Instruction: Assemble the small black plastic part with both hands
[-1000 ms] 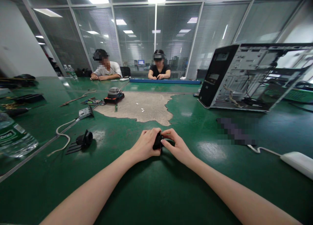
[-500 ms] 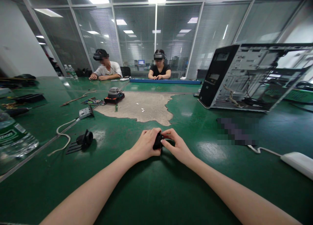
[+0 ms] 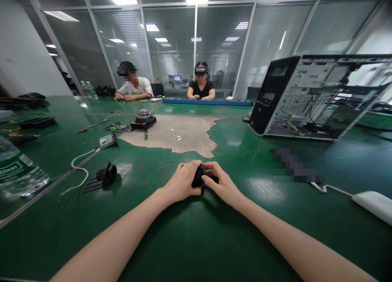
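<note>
A small black part [image 3: 197, 177] is held between my two hands, low over the green table [image 3: 196, 237]. My left hand [image 3: 182, 179] wraps round its left side, and the fingers cover much of it. On the other side, the thumb and fingers of my right hand [image 3: 221, 180] pinch its right edge. What kind of part it is, I cannot make out. To the left lies a black plastic piece [image 3: 105, 175] with a round end and several long prongs, apart from both hands.
An open computer case [image 3: 275, 98] stands at the right, a white power strip [image 3: 372, 204] in front of it. At the left are a water bottle [image 3: 18, 167], a metal bracket [image 3: 107, 140] and a heat sink with fan [image 3: 143, 117]. Two people sit across the table.
My hands and the black part stay almost in place. Across the table, the hands of the person in black have moved slightly apart.
</note>
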{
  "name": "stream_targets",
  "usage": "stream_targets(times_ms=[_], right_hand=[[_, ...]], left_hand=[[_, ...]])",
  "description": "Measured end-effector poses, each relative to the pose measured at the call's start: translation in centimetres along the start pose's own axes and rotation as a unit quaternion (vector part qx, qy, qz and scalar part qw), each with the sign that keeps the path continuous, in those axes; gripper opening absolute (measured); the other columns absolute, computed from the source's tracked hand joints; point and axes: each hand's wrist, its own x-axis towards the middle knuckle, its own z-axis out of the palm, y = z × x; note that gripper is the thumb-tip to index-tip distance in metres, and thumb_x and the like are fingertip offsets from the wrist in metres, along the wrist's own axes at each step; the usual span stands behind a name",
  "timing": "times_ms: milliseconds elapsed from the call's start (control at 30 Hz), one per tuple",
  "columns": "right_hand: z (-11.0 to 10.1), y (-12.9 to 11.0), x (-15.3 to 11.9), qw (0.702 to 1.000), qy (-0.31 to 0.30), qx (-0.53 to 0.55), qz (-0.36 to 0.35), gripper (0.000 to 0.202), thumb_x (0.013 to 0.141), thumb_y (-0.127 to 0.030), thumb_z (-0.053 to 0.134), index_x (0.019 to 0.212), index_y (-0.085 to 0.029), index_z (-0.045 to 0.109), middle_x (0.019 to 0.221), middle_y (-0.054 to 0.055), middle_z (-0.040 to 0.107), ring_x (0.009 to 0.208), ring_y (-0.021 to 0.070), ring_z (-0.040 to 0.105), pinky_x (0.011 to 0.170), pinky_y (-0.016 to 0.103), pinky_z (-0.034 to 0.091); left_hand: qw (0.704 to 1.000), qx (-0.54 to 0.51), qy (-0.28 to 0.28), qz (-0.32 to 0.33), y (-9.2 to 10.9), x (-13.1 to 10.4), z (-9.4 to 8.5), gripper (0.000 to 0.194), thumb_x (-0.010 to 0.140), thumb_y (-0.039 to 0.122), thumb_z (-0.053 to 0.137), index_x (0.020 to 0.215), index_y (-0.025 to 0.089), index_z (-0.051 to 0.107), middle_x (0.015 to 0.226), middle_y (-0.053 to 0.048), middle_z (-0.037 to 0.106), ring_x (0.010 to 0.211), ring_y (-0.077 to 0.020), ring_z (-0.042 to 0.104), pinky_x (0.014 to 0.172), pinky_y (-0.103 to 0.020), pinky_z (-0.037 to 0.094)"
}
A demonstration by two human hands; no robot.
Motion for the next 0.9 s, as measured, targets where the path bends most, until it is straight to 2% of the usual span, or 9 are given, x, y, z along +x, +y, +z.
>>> stream_targets(times_ms=[167,367,533,667,800,900], right_hand=[[-0.2,-0.5,-0.1,0.999,-0.02,0.024,0.028,0.022,0.075,-0.02,0.051,0.097,-0.02,0.046,0.095,0.002,0.053,0.084,0.0141,0.055,0.079,0.032,0.045],[-1.3,-0.3,-0.1,0.997,0.011,0.026,0.067,0.022,0.073,-0.023,0.055,0.092,-0.02,0.047,0.084,0.0,0.054,0.075,0.0129,0.055,0.072,0.03,0.045],[-1.3,0.3,0.6,0.995,-0.022,0.058,0.075,0.027,0.069,-0.026,0.061,0.092,-0.018,0.049,0.086,0.002,0.057,0.078,0.0142,0.057,0.074,0.032,0.047],[-1.0,0.6,1.4,0.991,-0.075,0.085,0.078,0.025,0.07,-0.026,0.06,0.092,-0.017,0.053,0.091,0.004,0.06,0.084,0.0158,0.059,0.08,0.035,0.046],[-0.9,0.4,1.4,0.994,-0.029,0.082,0.07,0.028,0.066,-0.024,0.063,0.092,-0.019,0.052,0.092,0.003,0.058,0.088,0.0145,0.056,0.081,0.034,0.046],[-1.0,0.2,1.2,0.993,-0.043,0.081,0.069,0.026,0.066,-0.024,0.063,0.088,-0.018,0.051,0.088,0.002,0.056,0.083,0.0135,0.057,0.078,0.032,0.047]], left_hand=[[1.0,0.002,-0.001,0.0,0.0,0.0,0.0,0.057,0.06,0.023,0.059,0.11,0.022,0.032,0.102,-0.004,0.05,0.093,-0.0226,0.049,0.084,-0.037,0.032],[1.0,-0.001,-0.006,-0.001,0.0,-0.1,-0.2,0.057,0.06,0.023,0.059,0.11,0.022,0.032,0.1,-0.004,0.051,0.092,-0.0225,0.049,0.083,-0.037,0.032],[1.0,-0.006,-0.001,-0.004,0.1,0.0,-0.1,0.052,0.062,0.024,0.058,0.108,0.022,0.034,0.099,-0.004,0.05,0.092,-0.0223,0.049,0.083,-0.037,0.032],[1.0,-0.014,0.002,-0.009,0.2,0.0,0.0,0.055,0.061,0.022,0.059,0.109,0.022,0.032,0.1,-0.004,0.05,0.094,-0.0226,0.048,0.084,-0.038,0.032],[1.0,-0.016,-0.002,0.0,0.2,0.0,0.0,0.053,0.062,0.021,0.058,0.109,0.022,0.033,0.099,-0.003,0.05,0.095,-0.0222,0.048,0.084,-0.038,0.032],[1.0,-0.012,0.003,0.003,0.1,0.0,0.1,0.052,0.062,0.021,0.058,0.108,0.022,0.033,0.1,-0.003,0.049,0.095,-0.0217,0.048,0.085,-0.038,0.032]])
